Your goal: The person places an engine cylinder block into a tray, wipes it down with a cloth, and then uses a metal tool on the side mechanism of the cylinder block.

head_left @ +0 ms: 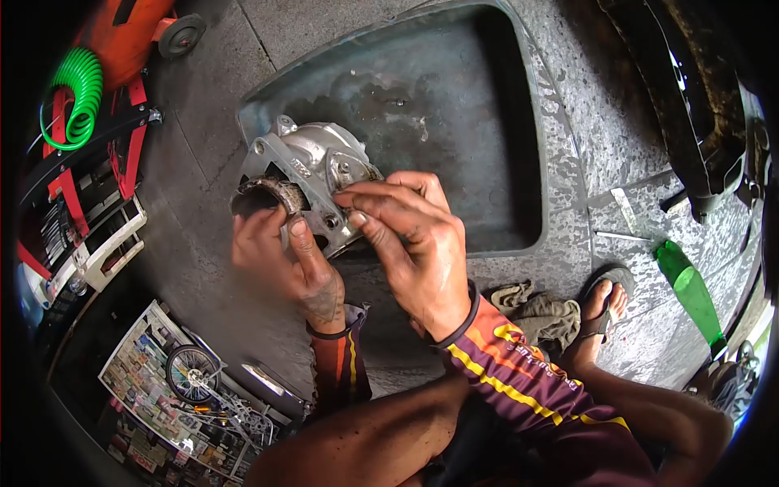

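Note:
A silver-grey cast metal engine casing is held up over the left end of a dark tray. It has bolt holes and a round, dirt-darkened opening at its lower left. My left hand grips the casing from below, its thumb lying beside that opening; some of its fingers are blurred or hidden. At the casing's lower right edge, my right hand is closed in a pinch, thumb and fingertips against the metal. Whatever lies between those fingertips, if anything, is hidden.
A crumpled rag lies near my sandalled foot. Farther right are a green plastic bottle and a large dark machine part. Red equipment with a coiled green hose stands left, above a picture-covered panel.

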Demonstrator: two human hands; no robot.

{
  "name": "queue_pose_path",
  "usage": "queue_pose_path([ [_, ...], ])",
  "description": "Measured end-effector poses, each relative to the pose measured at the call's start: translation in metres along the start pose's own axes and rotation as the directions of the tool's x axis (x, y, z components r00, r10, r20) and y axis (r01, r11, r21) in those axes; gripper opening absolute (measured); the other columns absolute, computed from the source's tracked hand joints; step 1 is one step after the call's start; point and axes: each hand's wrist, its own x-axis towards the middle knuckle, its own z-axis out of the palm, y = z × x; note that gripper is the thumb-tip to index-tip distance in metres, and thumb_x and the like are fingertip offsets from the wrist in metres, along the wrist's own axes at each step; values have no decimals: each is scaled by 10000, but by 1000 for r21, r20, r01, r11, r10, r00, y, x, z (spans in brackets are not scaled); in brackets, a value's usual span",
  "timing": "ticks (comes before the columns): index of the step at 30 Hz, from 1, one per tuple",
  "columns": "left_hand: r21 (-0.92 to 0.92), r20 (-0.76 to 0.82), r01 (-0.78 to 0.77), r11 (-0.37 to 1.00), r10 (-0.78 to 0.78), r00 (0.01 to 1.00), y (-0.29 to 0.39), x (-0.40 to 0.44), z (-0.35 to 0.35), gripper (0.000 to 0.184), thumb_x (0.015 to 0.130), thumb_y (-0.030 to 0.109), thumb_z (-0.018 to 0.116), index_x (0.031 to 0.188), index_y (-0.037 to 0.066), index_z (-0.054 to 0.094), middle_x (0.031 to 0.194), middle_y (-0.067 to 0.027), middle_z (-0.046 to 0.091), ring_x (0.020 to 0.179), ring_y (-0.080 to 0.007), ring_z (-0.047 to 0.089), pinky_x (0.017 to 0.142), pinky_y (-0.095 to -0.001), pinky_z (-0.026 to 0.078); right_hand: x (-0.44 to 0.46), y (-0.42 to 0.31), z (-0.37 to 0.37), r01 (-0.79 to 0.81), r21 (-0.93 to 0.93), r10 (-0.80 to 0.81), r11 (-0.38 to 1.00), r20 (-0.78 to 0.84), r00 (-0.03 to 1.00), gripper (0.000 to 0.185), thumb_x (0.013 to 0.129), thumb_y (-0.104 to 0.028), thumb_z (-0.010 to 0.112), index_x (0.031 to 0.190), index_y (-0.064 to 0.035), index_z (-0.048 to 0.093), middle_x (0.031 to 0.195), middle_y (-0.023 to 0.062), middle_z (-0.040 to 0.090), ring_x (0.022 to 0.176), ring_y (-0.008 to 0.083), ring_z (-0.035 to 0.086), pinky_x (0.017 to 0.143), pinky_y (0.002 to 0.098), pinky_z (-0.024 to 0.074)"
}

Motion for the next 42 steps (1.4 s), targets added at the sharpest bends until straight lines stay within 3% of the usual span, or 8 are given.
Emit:
queue_pose_path([
  [10, -17, 1, -22, 1000, 22, 1000, -5, -2, -1, 320, 991, 300, 525, 1011, 6, 651, 1046, -114, 593, 1084, -321, 516, 1078, -541, 370, -5, 1, -3, 14, -13, -14, 1000, 0, 1000, 164, 822, -26, 698, 977, -50, 744, 1047, 55, 727, 1001, 273, 576, 901, 356, 473],
  [12, -66, 69, 56, 996, -51, 996, -4, -5, -3, 310, 998, 259, 554, 1074, -31, 632, 1146, -143, 565, 1250, -346, 406, 1097, -508, 290, -7, 1, -6, -18, -17, 18, 1000, 11, 1000, 161, 823, -26, 696, 976, -48, 741, 1044, 55, 727, 1000, 275, 576, 900, 360, 473],
  [19, -92, 83, 18, 996, -10, 997, -6, -4, -2, 317, 996, 270, 561, 1076, -28, 633, 1165, -142, 560, 1258, -349, 403, 1096, -507, 286, -9, 1, -9, 11, -43, -10, 999, 21, 1000, 159, 812, -15, 701, 963, -45, 739, 1055, 56, 722, 1003, 280, 569, 897, 360, 473],
  [21, 12, 12, 3, 1000, -3, 1000, -3, -2, -1, 330, 988, 305, 513, 1009, 7, 651, 1052, -117, 584, 1089, -318, 503, 1081, -541, 370, -4, 5, -6, 39, -20, -39, 999, 7, 999, 171, 813, -16, 704, 976, -50, 742, 1048, 55, 721, 1001, 277, 565, 894, 357, 474],
  [28, -19, 31, 6, 1000, -6, 1000, -4, -3, -1, 342, 988, 309, 514, 1014, -3, 653, 1065, -122, 580, 1099, -327, 498, 1088, -538, 363, -10, 0, -10, -5, -26, 6, 1000, 36, 999, 164, 816, -12, 698, 971, -45, 740, 1052, 62, 721, 1000, 283, 562, 890, 363, 478],
  [34, -85, 59, 24, 996, -19, 998, -7, -6, -3, 324, 1000, 270, 548, 1074, -34, 632, 1146, -141, 568, 1256, -350, 395, 1085, -504, 284, 32, 17, 6, 157, -51, -154, 986, 58, 986, 123, 840, -73, 712, 952, -53, 761, 1019, 44, 739, 952, 251, 590, 877, 344, 486],
  [40, -103, 62, 41, 994, -35, 997, -7, -6, -3, 329, 995, 272, 558, 1076, -38, 633, 1143, -140, 569, 1261, -349, 394, 1090, -507, 284, 68, 38, -14, 17, -66, -24, 998, -109, 994, 120, 898, -82, 681, 970, -27, 761, 990, 118, 745, 917, 230, 698, 826, 335, 539],
  [42, -101, 64, 35, 994, -29, 998, -8, -7, -3, 326, 993, 266, 560, 1080, -40, 631, 1140, -141, 569, 1264, -348, 392, 1090, -510, 282, 74, 35, -14, 168, -66, -177, 984, -165, 970, 104, 840, -57, 693, 918, -26, 754, 929, 123, 735, 885, 294, 680, 824, 372, 532],
])
